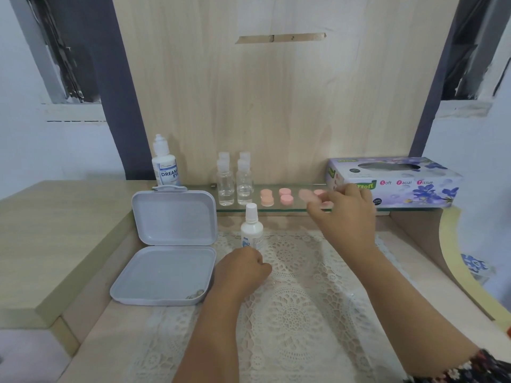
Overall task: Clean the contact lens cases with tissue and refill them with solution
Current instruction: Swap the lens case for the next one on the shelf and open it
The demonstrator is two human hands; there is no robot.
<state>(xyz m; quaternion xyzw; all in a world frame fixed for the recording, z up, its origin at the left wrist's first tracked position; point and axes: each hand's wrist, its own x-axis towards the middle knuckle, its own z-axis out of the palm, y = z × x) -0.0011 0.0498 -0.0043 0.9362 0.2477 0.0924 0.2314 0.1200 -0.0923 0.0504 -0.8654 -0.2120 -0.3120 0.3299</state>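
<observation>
Pink contact lens cases point(286, 199) are set in a row on a glass shelf point(276, 209) at the back of the worktop point(83, 272). The right hand point(343, 214) is reached over the blurred rightmost cases; whether one is pinched cannot be told. The left hand point(242, 268) is curled at the foot of a small solution bottle point(251, 230). Picking a case appears in hand; a firm pinch is called for next. "Soft Facial Tissue" is read on the tissue box point(392, 183), "DREAM EYE" on the larger bottle point(165, 164).

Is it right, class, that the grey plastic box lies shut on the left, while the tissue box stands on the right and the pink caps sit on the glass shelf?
Not quite. The head view shows the grey plastic box lying open, its lid propped upright behind its base. The rest holds: it lies on the left, the tissue box stands on the right, and the pink caps sit on the glass shelf.
</observation>
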